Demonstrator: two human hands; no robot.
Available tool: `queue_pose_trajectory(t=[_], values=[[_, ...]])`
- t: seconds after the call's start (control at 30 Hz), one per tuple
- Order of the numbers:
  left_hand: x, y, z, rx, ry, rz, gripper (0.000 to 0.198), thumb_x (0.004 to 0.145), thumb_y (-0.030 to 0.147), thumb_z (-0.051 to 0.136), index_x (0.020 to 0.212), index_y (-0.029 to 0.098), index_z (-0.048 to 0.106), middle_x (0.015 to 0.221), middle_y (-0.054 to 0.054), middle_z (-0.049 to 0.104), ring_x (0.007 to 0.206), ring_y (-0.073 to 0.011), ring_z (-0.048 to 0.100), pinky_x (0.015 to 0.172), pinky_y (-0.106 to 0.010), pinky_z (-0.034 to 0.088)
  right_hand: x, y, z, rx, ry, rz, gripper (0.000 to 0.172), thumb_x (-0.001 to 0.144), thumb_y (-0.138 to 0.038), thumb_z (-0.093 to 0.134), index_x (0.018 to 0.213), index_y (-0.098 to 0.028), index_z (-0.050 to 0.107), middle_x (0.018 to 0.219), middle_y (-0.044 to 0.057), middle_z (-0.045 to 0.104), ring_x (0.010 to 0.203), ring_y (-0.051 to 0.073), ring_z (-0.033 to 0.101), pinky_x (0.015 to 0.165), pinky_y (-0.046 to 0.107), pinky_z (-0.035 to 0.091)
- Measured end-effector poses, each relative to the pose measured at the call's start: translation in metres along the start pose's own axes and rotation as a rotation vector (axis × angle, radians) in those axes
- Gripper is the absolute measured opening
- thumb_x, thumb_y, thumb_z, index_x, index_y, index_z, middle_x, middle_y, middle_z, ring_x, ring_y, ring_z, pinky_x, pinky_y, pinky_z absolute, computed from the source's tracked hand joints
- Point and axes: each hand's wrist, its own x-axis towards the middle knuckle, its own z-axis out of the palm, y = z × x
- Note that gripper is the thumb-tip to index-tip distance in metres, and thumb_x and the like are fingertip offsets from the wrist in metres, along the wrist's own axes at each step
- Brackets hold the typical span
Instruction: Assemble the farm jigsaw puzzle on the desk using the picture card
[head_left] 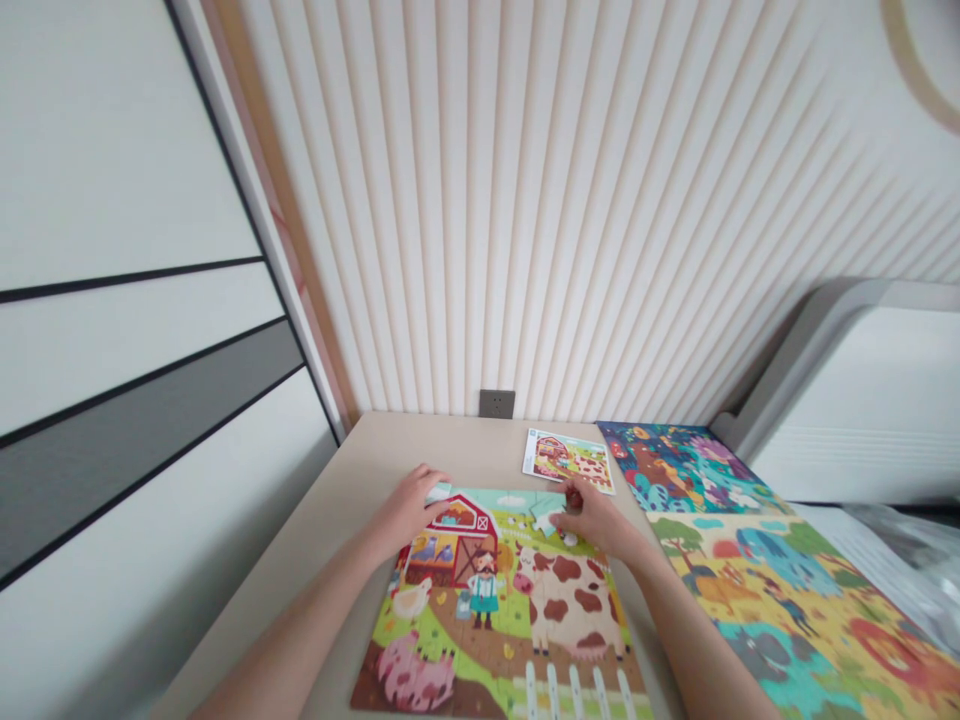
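Observation:
A farm jigsaw puzzle [495, 620] lies flat in front of me, with a red barn, a farmer, a spotted cow and a pig. At its upper left corner is my left hand [409, 515], thumb and fingers on either side of a pale blue puzzle piece [439, 492]. My right hand [596, 520] is over the upper right part, fingers bent. By its thumb a light, tilted puzzle piece [546, 522] shows against the picture. The right fingertips partly cover the puzzle's corner there.
Behind the puzzle lies a small reference card [570, 460] with the same farm picture. To the right are a dark blue jungle puzzle [682, 465] and a yellow savanna puzzle [795, 600]. Clear plastic wrapping [911, 545] lies at far right. A socket [496, 404] sits on the ribbed wall.

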Motion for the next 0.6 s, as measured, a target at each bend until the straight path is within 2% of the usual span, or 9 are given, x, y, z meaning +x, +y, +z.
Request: queue_pose_trajectory(t=[0.13,0.23,0.3,0.43,0.53,0.6], values=[[0.003,-0.005,-0.001,-0.03,0.004,-0.082,0.032,0.081,0.025,0.067,0.113,0.02,0.067,0.116,-0.009,0.068,0.11,-0.0257,0.064,0.099,-0.037,0.047,0.005,0.0,-0.002,0.105,0.028,-0.044,0.035,0.077,-0.033,0.068,0.109,-0.02,0.059,0.076,-0.002,0.057,0.067,0.015,0.054,0.06,0.026,0.043],[0.003,-0.007,-0.003,-0.044,-0.043,-0.11,0.03,0.081,0.027,0.066,0.11,0.019,0.068,0.115,-0.01,0.07,0.107,-0.0263,0.066,0.096,-0.036,0.048,0.009,-0.001,-0.009,0.112,0.138,-0.051,0.041,0.08,-0.036,0.064,0.117,-0.018,0.061,0.075,-0.002,0.056,0.067,0.016,0.053,0.062,0.027,0.043],[0.003,-0.006,-0.004,-0.047,-0.038,-0.109,0.029,0.081,0.029,0.066,0.108,0.02,0.069,0.113,-0.009,0.071,0.106,-0.0267,0.066,0.095,-0.036,0.048,0.01,-0.002,-0.014,0.08,0.179,-0.043,0.034,0.082,-0.038,0.061,0.108,-0.016,0.067,0.072,-0.001,0.057,0.066,0.016,0.052,0.062,0.028,0.042],[0.002,-0.003,-0.007,-0.086,-0.004,-0.09,0.024,0.082,0.029,0.063,0.104,0.021,0.068,0.108,-0.007,0.072,0.102,-0.025,0.067,0.092,-0.034,0.049,0.008,-0.006,-0.018,0.045,0.13,-0.046,0.025,0.085,-0.04,0.058,0.086,-0.017,0.067,0.072,0.001,0.06,0.068,0.017,0.053,0.062,0.029,0.041],[0.004,-0.003,-0.01,-0.131,0.057,-0.093,0.021,0.086,0.03,0.057,0.101,0.021,0.067,0.103,-0.005,0.073,0.097,-0.0234,0.068,0.089,-0.034,0.05,0.005,-0.01,-0.017,0.048,0.125,-0.062,0.024,0.086,-0.04,0.057,0.082,-0.018,0.065,0.07,0.0,0.058,0.067,0.017,0.051,0.061,0.028,0.04],[0.006,-0.004,-0.012,-0.173,0.126,-0.112,0.024,0.088,0.031,0.054,0.106,0.021,0.066,0.108,-0.006,0.072,0.102,-0.0236,0.067,0.093,-0.035,0.049,0.004,-0.012,-0.016,0.066,0.13,-0.07,0.024,0.087,-0.041,0.056,0.083,-0.019,0.065,0.071,-0.001,0.057,0.068,0.017,0.052,0.062,0.028,0.041]])
